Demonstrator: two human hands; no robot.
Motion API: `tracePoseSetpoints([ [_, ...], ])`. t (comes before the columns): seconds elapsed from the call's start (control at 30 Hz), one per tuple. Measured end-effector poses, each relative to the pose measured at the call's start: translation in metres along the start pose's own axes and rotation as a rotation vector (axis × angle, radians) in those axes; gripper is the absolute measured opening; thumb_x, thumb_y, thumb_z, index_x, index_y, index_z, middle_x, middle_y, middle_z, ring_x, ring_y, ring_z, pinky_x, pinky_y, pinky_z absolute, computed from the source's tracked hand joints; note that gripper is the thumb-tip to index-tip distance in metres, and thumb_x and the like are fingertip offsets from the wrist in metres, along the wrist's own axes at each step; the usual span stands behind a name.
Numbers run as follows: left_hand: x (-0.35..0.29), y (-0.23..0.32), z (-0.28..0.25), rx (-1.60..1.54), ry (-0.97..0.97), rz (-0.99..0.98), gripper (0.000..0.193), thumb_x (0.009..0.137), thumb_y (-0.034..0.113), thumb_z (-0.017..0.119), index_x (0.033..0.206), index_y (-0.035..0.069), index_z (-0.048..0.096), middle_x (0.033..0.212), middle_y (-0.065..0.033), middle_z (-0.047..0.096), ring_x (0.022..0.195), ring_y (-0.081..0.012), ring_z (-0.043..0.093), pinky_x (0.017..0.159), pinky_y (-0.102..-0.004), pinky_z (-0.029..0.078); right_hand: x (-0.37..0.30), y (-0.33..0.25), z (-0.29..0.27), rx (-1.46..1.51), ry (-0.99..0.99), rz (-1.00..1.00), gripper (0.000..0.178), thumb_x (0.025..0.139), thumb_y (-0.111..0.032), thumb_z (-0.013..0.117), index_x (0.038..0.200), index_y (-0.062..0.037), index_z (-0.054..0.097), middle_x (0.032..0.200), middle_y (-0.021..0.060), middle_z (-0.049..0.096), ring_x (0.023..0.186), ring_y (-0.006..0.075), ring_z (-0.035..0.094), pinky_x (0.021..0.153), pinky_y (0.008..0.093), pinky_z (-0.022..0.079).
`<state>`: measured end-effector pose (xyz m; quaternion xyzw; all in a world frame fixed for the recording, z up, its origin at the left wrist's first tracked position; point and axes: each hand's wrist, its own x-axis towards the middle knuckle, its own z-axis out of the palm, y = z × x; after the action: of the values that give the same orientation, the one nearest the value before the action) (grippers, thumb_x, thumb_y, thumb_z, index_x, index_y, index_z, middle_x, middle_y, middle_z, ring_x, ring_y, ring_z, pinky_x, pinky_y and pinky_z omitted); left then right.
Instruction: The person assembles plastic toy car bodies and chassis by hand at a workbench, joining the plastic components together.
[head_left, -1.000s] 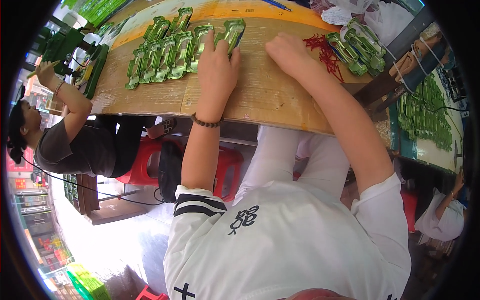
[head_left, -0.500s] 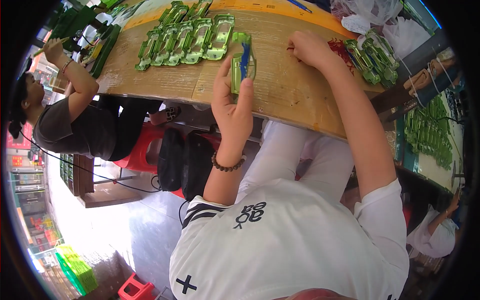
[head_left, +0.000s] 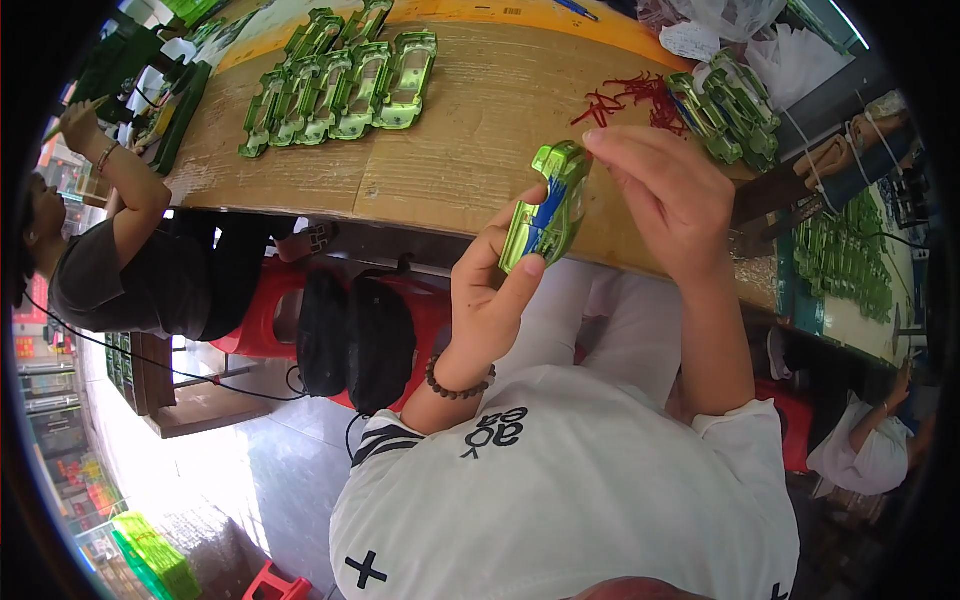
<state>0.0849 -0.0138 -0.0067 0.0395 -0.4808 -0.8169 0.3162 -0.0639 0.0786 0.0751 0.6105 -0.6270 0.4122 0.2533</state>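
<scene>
My left hand (head_left: 490, 290) grips a shiny green toy car body shell (head_left: 548, 210) with blue marking along its side, held tilted above the table's near edge. Close to the shell's far end, my right hand (head_left: 670, 190) has its thumb and fingertips pinched together. A trace of red shows at those fingertips, most likely a small red plastic piece, largely hidden by the fingers. Beyond that hand, a loose pile of thin red plastic pieces (head_left: 655, 95) lies on the table.
Rows of green car shells (head_left: 335, 90) rest on the brown-covered table (head_left: 440, 170) at left. More green shells (head_left: 730, 110) lie at right beside plastic bags (head_left: 790, 60). A dark post (head_left: 800, 170) stands right. A co-worker (head_left: 120, 240) sits left, near a green machine (head_left: 180, 115).
My right hand has come back from the red pile to the shell's far end. My left hand has brought the shell nearer and rightward, tilting it.
</scene>
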Motion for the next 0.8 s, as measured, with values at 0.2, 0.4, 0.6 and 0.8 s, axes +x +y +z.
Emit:
tracePoseSetpoints([
  [0.2,-0.002,0.0,0.009,0.185,-0.124,0.087,0.009,0.083,0.008,0.055,0.085,0.0,0.053,0.13,-0.0217,0.039,0.119,-0.0221,0.039,0.095,-0.0328,0.03,-0.009,-0.003,-0.014,0.002,-0.008,-0.073,0.032,0.063,0.009,0.059,0.092,-0.003,0.065,0.087,0.0113,0.063,0.076,0.024,0.062,0.063,0.0293,0.05],
  [0.4,-0.005,0.001,0.015,0.3,-0.132,0.151,0.01,0.083,0.009,0.056,0.083,0.0,0.052,0.131,-0.0232,0.037,0.118,-0.0234,0.04,0.095,-0.0335,0.031,-0.019,-0.011,-0.019,0.022,-0.013,0.013,0.031,0.066,0.013,0.057,0.093,-0.0006,0.064,0.09,0.0152,0.062,0.078,0.0255,0.062,0.066,0.0287,0.051],
  [0.6,-0.005,-0.001,0.023,0.343,-0.128,0.181,0.01,0.081,0.006,0.057,0.08,0.0,0.049,0.132,-0.0255,0.034,0.117,-0.0283,0.042,0.095,-0.0356,0.033,-0.034,-0.013,-0.007,-0.011,0.136,0.08,0.036,0.063,0.008,0.061,0.097,-0.0034,0.064,0.091,0.0108,0.062,0.073,0.0223,0.061,0.06,0.0289,0.049],
  [0.8,-0.006,-0.009,0.023,0.548,-0.163,0.381,0.015,0.079,0.008,0.06,0.079,-0.002,0.049,0.129,-0.0311,0.034,0.116,-0.0349,0.044,0.091,-0.0369,0.038,-0.04,-0.028,-0.006,0.342,0.259,0.265,0.026,0.069,0.006,0.062,0.095,0.0017,0.063,0.095,0.0167,0.061,0.078,0.0219,0.062,0.065,0.0275,0.05],
])
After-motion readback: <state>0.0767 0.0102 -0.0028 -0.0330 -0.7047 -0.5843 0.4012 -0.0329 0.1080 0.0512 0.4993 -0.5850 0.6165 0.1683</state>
